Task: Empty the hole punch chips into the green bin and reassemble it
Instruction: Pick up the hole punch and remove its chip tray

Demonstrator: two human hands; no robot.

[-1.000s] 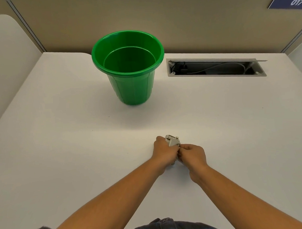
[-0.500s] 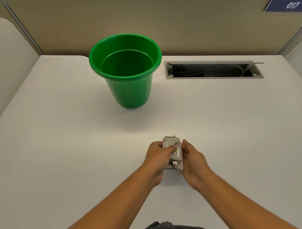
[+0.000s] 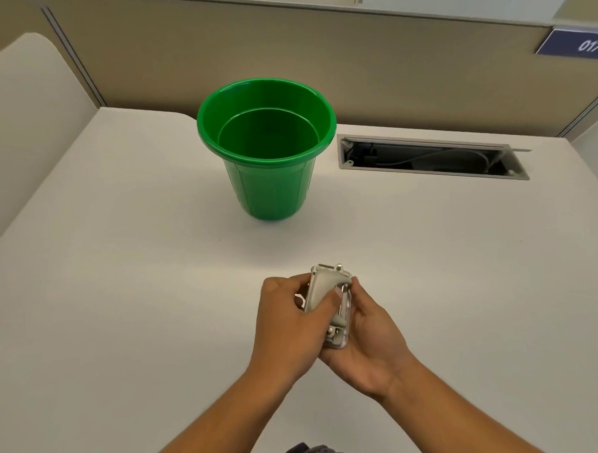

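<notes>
— Nearest the camera: hole punch (image 3: 330, 301) clasped between both hands, left hand (image 3: 287, 323) wrapped over the grey handle, right hand (image 3: 369, 339) cupped beneath, fingers (image 3: 329, 301) closed on it above the pale surface (image 3: 124, 300).

— Risk?

— Likely chips spilling short if opened here; green bin (image 3: 268, 153) well apart, farther back.

— Beyond?

— Open cable slot (image 3: 431, 160), beige partition (image 3: 387, 64), blue "017" plate (image 3: 576, 45).
</notes>
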